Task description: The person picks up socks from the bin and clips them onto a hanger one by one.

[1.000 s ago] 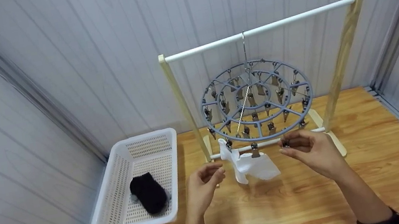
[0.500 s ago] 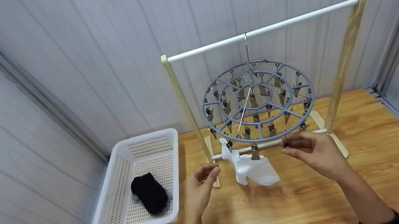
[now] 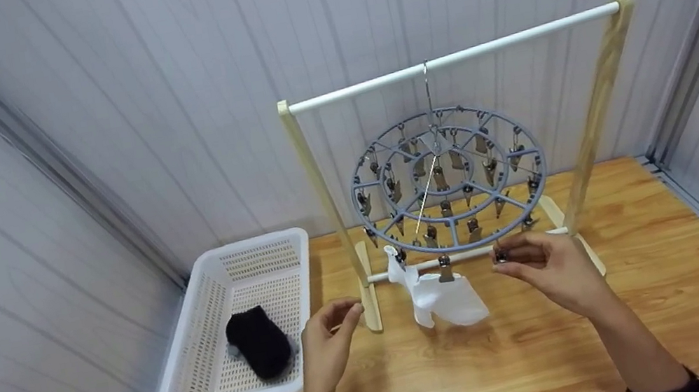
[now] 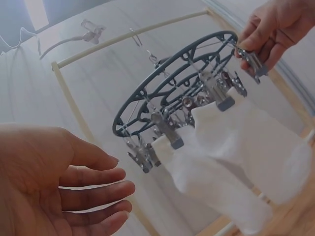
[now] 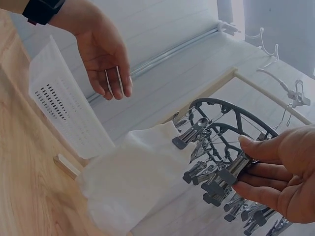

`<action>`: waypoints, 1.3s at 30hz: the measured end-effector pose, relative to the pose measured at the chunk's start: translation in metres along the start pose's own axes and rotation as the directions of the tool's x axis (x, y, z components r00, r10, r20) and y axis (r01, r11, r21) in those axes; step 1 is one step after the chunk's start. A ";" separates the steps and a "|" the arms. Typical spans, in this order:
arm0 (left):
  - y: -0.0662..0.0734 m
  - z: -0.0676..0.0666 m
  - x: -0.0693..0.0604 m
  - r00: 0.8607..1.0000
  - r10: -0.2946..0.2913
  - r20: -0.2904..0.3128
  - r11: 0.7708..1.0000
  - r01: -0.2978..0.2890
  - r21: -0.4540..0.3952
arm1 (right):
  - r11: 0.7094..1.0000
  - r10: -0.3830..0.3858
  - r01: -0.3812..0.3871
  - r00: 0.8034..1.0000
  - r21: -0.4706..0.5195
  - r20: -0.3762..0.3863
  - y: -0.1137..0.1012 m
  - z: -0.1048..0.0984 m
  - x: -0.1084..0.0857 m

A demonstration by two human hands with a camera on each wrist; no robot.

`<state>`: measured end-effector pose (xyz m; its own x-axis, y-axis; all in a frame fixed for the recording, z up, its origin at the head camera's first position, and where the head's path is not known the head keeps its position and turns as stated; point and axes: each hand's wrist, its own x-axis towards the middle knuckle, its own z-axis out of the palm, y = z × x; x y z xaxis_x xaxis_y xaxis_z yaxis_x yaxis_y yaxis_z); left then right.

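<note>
A round blue-grey drying hanger (image 3: 457,247) with many metal clips hangs in front of me. Two white socks (image 4: 216,147) dangle from clips on its near rim, side by side in the left wrist view. With my right hand (image 3: 550,269) I pinch another metal clip (image 5: 236,167) at the rim, to the right of the socks; nothing hangs in that clip. My left hand (image 3: 329,348) holds nothing, its fingers loosely bent in the air between the socks and the white basket (image 3: 169,368). A black sock bundle (image 3: 260,342) lies in the basket, with something grey partly hidden beneath it.
The hanger's hook sits over the white rod (image 3: 359,86) of a wooden stand (image 3: 597,105). Stand and basket rest on a wood-grain table (image 3: 459,383). Pale panelled walls (image 3: 200,107) close in the back and both sides.
My left hand has moved left and slightly down, away from the socks toward the basket. My right hand stays on the same clip. The white socks sway slightly.
</note>
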<state>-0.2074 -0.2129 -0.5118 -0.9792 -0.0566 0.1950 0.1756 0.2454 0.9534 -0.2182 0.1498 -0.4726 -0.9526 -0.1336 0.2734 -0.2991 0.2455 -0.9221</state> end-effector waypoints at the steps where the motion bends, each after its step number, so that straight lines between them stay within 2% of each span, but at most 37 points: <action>1: 0.000 -0.002 -0.001 1.000 -0.003 -0.001 1.000 0.003 0.000 | 1.000 -0.001 0.001 1.000 -0.005 -0.001 0.000 0.000 0.000; 6: 0.003 -0.016 -0.004 1.000 -0.001 -0.003 0.999 0.001 0.051 | 1.000 0.004 -0.004 1.000 -0.010 -0.006 0.001 -0.003 -0.001; 11: 0.008 -0.040 0.003 0.999 0.036 -0.024 0.984 -0.031 0.175 | 0.999 0.017 -0.018 1.000 -0.031 -0.018 0.000 -0.005 -0.003; 14: 0.012 -0.055 0.008 0.998 0.058 -0.029 0.965 -0.049 0.256 | 0.999 0.026 -0.027 0.999 -0.037 -0.020 -0.002 -0.004 -0.005; 20: 0.023 -0.076 0.016 0.999 0.045 -0.031 0.930 -0.030 0.366 | 0.999 0.046 -0.046 0.999 -0.023 -0.005 -0.003 -0.004 -0.004; 29: 0.028 -0.096 0.033 1.000 0.022 -0.010 0.875 -0.014 0.484 | 0.999 0.048 -0.047 0.999 -0.011 0.014 -0.002 -0.007 -0.004; 39: 0.021 -0.115 0.051 0.999 -0.017 -0.031 0.821 0.032 0.570 | 0.999 0.034 -0.034 0.999 -0.006 0.034 0.002 -0.012 -0.002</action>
<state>-0.2423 -0.3217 -0.4550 -0.9784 -0.0905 0.1856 0.0552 0.7516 0.6573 -0.2172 0.1621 -0.4721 -0.9596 -0.1579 0.2327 -0.2673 0.2552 -0.9292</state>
